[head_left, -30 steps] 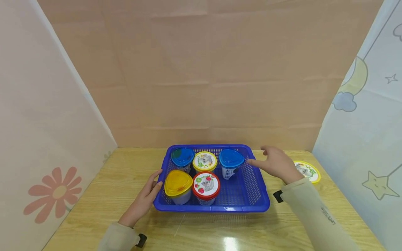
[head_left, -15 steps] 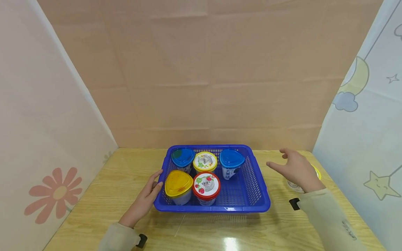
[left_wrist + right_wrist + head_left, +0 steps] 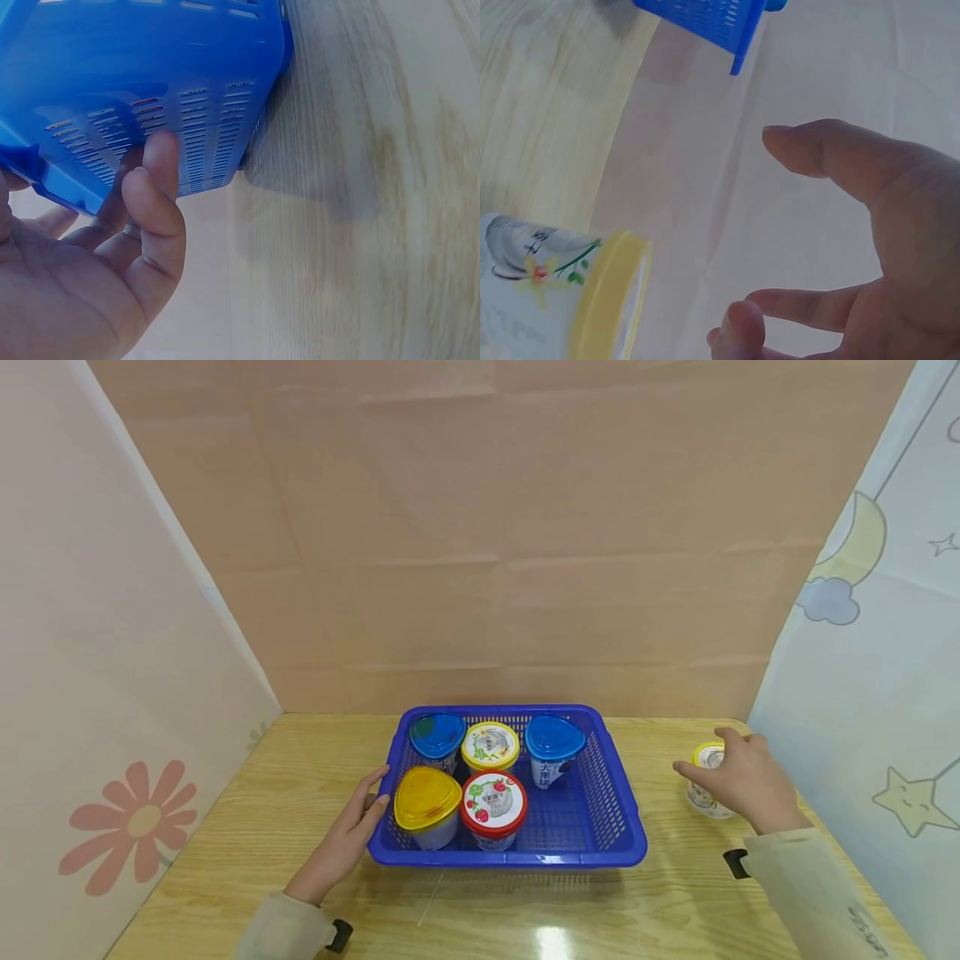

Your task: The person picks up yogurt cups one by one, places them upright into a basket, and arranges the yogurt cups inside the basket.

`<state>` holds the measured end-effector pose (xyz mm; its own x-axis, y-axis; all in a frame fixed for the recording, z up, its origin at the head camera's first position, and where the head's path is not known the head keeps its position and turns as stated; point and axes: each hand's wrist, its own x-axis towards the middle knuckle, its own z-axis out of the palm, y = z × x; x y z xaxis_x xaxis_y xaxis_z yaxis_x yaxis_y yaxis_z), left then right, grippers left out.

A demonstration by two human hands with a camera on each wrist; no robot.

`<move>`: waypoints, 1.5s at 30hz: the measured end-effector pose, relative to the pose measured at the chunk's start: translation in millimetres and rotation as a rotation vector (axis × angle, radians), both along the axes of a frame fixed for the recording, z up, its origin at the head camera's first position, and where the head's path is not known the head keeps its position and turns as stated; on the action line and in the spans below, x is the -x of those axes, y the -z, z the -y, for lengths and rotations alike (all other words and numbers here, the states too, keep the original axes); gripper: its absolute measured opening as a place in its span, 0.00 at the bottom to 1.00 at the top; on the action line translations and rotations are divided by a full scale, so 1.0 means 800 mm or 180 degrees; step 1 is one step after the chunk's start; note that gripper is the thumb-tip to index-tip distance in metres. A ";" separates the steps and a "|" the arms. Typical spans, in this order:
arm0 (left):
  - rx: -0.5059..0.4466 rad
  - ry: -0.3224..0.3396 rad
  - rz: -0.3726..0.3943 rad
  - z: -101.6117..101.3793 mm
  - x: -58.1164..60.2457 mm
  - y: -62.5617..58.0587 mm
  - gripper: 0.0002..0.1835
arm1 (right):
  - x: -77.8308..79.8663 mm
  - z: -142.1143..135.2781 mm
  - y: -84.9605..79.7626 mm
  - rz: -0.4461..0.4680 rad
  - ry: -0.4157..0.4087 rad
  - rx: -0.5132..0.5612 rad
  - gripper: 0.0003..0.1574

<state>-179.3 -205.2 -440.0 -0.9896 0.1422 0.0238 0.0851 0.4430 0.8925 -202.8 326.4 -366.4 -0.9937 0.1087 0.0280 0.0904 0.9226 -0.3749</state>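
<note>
My left hand holds the blue plastic basket at its left rim. In the left wrist view its curled fingers lie against the slotted outer wall below the rim. Off to the right, my right hand hovers with thumb and fingers spread, holding nothing. Close by it stands a white cup with a yellow lid, partly hidden by the hand in the head view. In the right wrist view this cup appears apart from the fingers, its side printed with a flower.
In the basket are two cups with blue lids, a round yellow-rimmed cup, a cup with a yellow triangular lid and a red-rimmed cup. Paper-covered walls surround the wooden table at back and sides.
My right hand has moved from beside the basket's right rim rightward to the yellow-lidded cup, keeping its fingers spread. The left hand and basket have stayed in place.
</note>
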 end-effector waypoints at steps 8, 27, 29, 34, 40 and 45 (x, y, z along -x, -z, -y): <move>-0.0056 0.0023 -0.0026 -0.001 0.002 -0.001 0.27 | -0.005 -0.018 0.004 0.0276 0.0184 0.0007 0.71; -0.0281 -0.0031 0.0115 0.005 0.006 0.000 0.23 | -0.002 -0.047 0.029 0.0599 0.0338 0.0199 0.77; -0.0309 -0.0040 0.0134 0.005 0.006 0.001 0.23 | -0.001 -0.050 0.031 0.0585 0.0347 0.0214 0.76; -0.0414 0.0014 0.0195 0.004 0.006 0.003 0.23 | 0.000 -0.053 0.032 0.0527 0.0410 0.0249 0.73; -0.0440 0.0036 0.0201 0.004 0.007 0.004 0.23 | 0.002 -0.054 0.033 0.0553 0.0489 0.0255 0.72; -0.0408 0.0054 0.0225 0.003 0.006 0.005 0.24 | 0.004 -0.054 0.035 0.0581 0.0558 0.0284 0.71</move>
